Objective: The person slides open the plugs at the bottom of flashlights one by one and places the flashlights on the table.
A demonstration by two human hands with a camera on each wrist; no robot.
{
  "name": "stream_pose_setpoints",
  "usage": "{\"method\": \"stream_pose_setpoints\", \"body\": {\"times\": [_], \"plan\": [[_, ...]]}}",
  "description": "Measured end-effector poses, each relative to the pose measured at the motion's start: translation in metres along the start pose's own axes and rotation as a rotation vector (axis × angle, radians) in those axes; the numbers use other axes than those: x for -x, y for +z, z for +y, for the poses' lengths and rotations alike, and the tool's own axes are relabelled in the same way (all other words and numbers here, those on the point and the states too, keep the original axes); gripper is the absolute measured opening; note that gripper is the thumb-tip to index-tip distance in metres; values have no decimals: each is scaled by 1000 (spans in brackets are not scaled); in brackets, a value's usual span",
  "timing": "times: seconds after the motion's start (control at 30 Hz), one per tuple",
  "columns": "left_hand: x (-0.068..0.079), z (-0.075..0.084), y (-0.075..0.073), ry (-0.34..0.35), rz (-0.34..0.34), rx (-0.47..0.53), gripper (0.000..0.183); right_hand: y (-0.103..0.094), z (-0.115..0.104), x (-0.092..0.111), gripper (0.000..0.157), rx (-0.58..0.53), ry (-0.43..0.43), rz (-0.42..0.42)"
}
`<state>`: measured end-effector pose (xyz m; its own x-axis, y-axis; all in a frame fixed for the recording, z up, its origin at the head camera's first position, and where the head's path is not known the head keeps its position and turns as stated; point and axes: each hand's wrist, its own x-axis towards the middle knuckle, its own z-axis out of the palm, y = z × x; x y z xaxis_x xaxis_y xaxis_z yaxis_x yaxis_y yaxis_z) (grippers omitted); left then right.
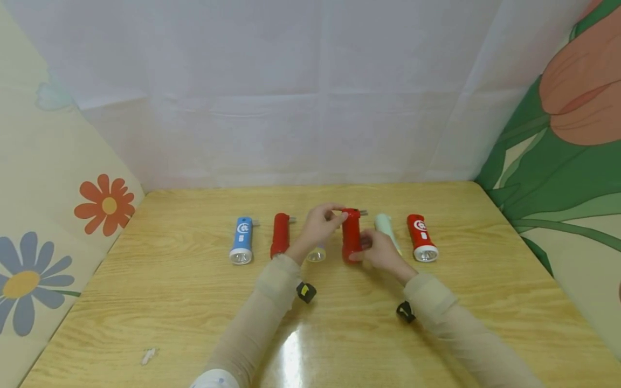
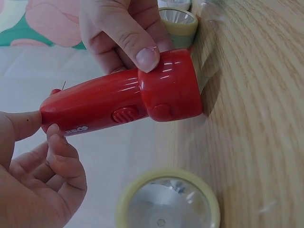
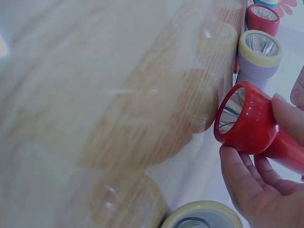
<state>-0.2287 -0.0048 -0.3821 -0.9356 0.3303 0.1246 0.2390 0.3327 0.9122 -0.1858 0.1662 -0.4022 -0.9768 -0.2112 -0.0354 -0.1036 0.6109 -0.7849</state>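
Observation:
A glossy red flashlight (image 1: 351,237) is between both hands, its metal prongs (image 1: 364,213) sticking out to the right at the tail. My left hand (image 1: 317,223) pinches the tail end between thumb and fingertip. At the wide head, my right hand (image 1: 383,250) grips with thumb on one side and fingers on the other. The left wrist view shows the ribbed switch (image 2: 125,114) on its body; the reflector (image 3: 232,111) shows in the right wrist view. Beside the left hand lies a lavender flashlight with a yellow rim (image 1: 317,254), partly hidden. A mint-green flashlight (image 1: 383,222) is partly behind the right hand.
In the same row on the wooden table (image 1: 160,291) lie a blue flashlight (image 1: 243,237), another red flashlight (image 1: 280,234) and, at the right, a red flashlight with a white rim (image 1: 419,235). A small white piece (image 1: 149,355) lies front left. Behind hangs a white cloth (image 1: 301,134).

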Motion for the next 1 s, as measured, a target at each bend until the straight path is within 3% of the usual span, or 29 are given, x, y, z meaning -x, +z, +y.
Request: {"method": "stream_pose_setpoints", "body": {"times": [0.27,0.43,0.7,1.0], "plan": [[-1,-3,2,-30,27,21,28,1,-1,0,43,1,27,-15],[-3,-5,2,-31,41,-23,27,1,-3,2,41,-4,32,-17],[-4,-4,4,5,23,-110,31,0,-3,5,39,-2,19,-16],[-6,-4,8,6,-7,-74,36,-2,-3,4,38,-13,12,-19]]}}
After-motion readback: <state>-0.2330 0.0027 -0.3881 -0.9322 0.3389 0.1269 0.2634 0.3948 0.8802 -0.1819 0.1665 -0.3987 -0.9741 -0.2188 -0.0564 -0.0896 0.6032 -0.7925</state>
